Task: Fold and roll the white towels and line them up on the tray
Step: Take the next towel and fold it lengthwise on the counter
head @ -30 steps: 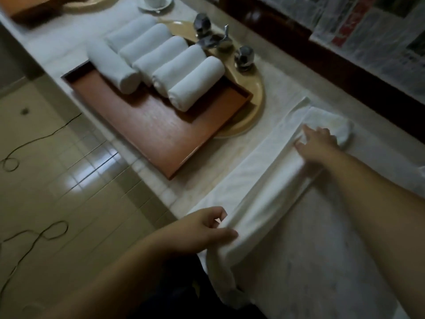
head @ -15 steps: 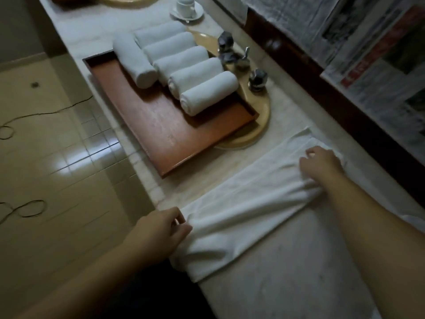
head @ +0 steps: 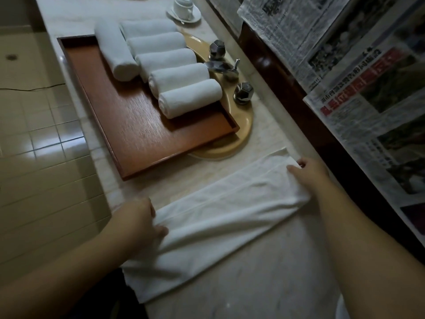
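Since a sec ago the towel [head: 230, 215] has gone from a bunched, half-lifted strip to a long band lying flat across the counter [head: 264, 272], w/ a lengthwise fold line visible down the middle; half a sec ago it was nearly flat already, so the change since then is mostly smoothing. Left hand [head: 140, 217] sits at the near end by the counter edge, fingers curled into the cloth, pinching it; a bit of towel hangs over the edge below it. Right hand [head: 308, 173] is at the far end by the wall, fingers bent over the towel's corner, gripping it as far as I can tell. Judging by that, the folding step looks about done & the roll is prob next, starting from one end. Tray [head: 128, 125] lies just left of the towel, partly over the sink [head: 241, 134], not touching the cloth. On it: 5 rolled towels [head: 177, 77] side by side in a row, plus a 6th roll [head: 115, 51] laid crosswise at their left ends. So approx 6 done, this one in progress. Cup and saucer [head: 184, 9] beyond the tray, taps [head: 220, 65] beside the rolls. Writing: newspapers [head: 345, 77] on the wall at right, w/ a red headline band, but the print is too small/blurred to read. No brands visible.
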Demonstrator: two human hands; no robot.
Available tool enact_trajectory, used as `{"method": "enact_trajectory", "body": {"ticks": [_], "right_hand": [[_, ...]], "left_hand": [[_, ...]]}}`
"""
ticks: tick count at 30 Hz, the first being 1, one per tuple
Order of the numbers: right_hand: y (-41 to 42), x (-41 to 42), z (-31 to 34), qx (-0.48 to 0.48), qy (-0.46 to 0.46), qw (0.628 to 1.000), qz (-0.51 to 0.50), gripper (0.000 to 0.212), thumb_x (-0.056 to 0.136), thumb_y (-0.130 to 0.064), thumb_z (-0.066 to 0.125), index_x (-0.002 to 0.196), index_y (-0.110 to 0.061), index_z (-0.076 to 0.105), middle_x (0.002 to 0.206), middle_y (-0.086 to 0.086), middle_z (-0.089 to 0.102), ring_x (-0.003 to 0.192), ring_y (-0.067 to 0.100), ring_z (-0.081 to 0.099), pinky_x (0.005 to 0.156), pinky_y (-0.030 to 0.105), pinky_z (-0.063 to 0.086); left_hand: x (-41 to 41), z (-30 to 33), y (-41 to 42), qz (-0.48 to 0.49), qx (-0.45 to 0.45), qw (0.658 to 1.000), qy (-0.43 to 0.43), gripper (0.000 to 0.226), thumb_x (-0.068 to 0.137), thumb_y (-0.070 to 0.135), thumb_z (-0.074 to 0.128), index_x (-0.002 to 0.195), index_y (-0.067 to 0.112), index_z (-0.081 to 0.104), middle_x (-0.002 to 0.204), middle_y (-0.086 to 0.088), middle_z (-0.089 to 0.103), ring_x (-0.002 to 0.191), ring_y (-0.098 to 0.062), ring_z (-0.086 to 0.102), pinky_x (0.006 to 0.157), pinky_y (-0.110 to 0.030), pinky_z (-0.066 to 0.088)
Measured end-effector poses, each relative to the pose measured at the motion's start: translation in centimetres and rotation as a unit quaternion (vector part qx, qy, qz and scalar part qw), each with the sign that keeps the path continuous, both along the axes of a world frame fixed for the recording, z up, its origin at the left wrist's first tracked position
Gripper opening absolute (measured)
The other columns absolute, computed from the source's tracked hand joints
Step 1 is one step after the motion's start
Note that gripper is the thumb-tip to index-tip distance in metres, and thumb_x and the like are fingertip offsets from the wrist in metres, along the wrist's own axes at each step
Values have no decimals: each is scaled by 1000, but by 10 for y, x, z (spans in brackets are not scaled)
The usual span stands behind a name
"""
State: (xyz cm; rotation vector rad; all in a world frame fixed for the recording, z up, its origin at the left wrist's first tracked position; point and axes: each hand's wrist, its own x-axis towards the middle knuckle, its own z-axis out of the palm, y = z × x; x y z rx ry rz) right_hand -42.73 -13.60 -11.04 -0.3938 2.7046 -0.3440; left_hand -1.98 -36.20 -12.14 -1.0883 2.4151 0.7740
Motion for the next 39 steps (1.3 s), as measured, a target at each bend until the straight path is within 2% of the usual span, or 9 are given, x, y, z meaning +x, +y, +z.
{"method": "enact_trajectory", "body": {"ticks": [5, 10, 15, 18, 20, 26, 30, 36, 39], "right_hand": [[4, -7, -15, -72, -12, 997, 17, 25, 101, -38, 63, 100, -13, 64, 93, 7, 67, 90, 30, 62, 74, 34, 42], [-6, -6, -28, 19, 38, 999, -20, 34, 108, -46, 40, 104, -15, 55, 99, 11, 58, 90, 34, 54, 76, 38, 42], [-29, -1, -32, -19, 83, 996, 4, 20, 103, -32, 51, 101, -14, 60, 102, 11, 61, 89, 32, 56, 73, 35, 42], [-26, 3, -34, -86, 58, 994, 19, 17, 102, -33, 57, 98, -16, 60, 98, 7, 62, 90, 31, 58, 75, 33, 40], [-26, 1, -33, -110, 44, 993, 9, 20, 104, -36, 55, 99, -17, 59, 96, 7, 63, 91, 31, 59, 75, 32, 39], [-38, -7, -33, -73, 32, 997, 11, 27, 108, -46, 44, 107, -20, 52, 106, 9, 59, 94, 31, 54, 80, 35, 40], [-45, -11, -43, -44, 52, 998, 8, 23, 108, -46, 42, 103, -25, 50, 114, 14, 60, 98, 35, 56, 79, 37, 41], [-52, -14, -42, 12, 85, 996, -15, 31, 107, -46, 44, 122, -22, 58, 132, 24, 50, 121, 46, 49, 101, 47, 44], [-61, -8, -39, 19, 100, 994, -40, 33, 106, -39, 49, 125, -16, 61, 137, 24, 49, 128, 44, 46, 103, 49, 44]], "left_hand": [[8, -3, -9, 2, 54, 997, 46, 27, 94, 50, 71, 77, 29, 65, 74, 8, 64, 69, -4, 57, 56, -22, 36], [16, -19, -13, 94, 29, 991, 93, 37, 102, 41, 62, 70, 22, 56, 65, 3, 58, 63, -14, 54, 54, -31, 32], [12, -15, 0, 24, -17, 994, 110, 26, 99, 54, 59, 85, 33, 55, 81, 13, 55, 75, -11, 54, 65, -33, 41], [10, -13, 8, -10, -28, 994, 101, 23, 99, 60, 53, 102, 38, 56, 92, 12, 54, 82, -13, 51, 78, -35, 47], [8, -14, 9, -12, -35, 994, 99, 23, 102, 58, 50, 102, 36, 57, 92, 11, 55, 80, -13, 49, 77, -35, 46], [10, -17, 4, 13, -18, 996, 90, 29, 103, 47, 52, 83, 27, 54, 83, 7, 58, 77, -18, 56, 72, -38, 48], [10, -18, 3, 39, -28, 996, 73, 34, 103, 44, 52, 75, 26, 50, 77, 5, 55, 72, -17, 52, 65, -35, 39], [-1, -14, 8, 31, -62, 997, 39, 27, 104, 43, 47, 83, 26, 48, 82, 6, 46, 74, -17, 46, 68, -33, 36], [-16, -5, 18, 13, -68, 996, 57, 17, 102, 42, 46, 92, 28, 44, 93, 5, 49, 83, -16, 46, 73, -34, 39]]}}
